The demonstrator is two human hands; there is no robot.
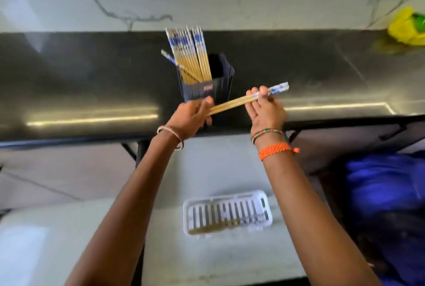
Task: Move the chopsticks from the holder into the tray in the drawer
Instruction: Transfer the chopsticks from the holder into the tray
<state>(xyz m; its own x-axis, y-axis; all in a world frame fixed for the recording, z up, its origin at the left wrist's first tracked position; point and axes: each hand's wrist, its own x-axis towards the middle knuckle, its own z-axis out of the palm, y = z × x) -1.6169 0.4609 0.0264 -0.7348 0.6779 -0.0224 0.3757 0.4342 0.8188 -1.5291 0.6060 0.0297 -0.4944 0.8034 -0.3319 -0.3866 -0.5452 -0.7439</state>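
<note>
- Chopsticks of pale bamboo with blue-and-white patterned tops [241, 101] lie across both hands, a small bundle held above the front edge of the dark glossy tabletop [80, 83].
- We note the left hand [190, 118] closed around the plain tip end, and the right hand [264, 107] pinching the patterned end between thumb and fingertips [262, 90]; each grip is clamped on the bundle.
- We record the bundle's long axis as running left-low to right-high, roughly parallel to the tabletop's edge.
- The dark navy ribbed holder [208, 83] stands upright just behind the left hand, with many matching chopsticks [188, 56] leaning inside it, so we judge the task well short of complete.
- The white slotted plastic tray [227, 213] sits in the pale drawer [207, 262] below and nearer the person, between the two forearms; what look like blurred chopsticks [218, 226] already lie in it.
- We judge that the coming move turns on this: the tray lies straight down and back from the grip, its length close to the bundle's axis, so only a slight levelling should be needed.
- Both hands appear about equally near the tray.
</note>
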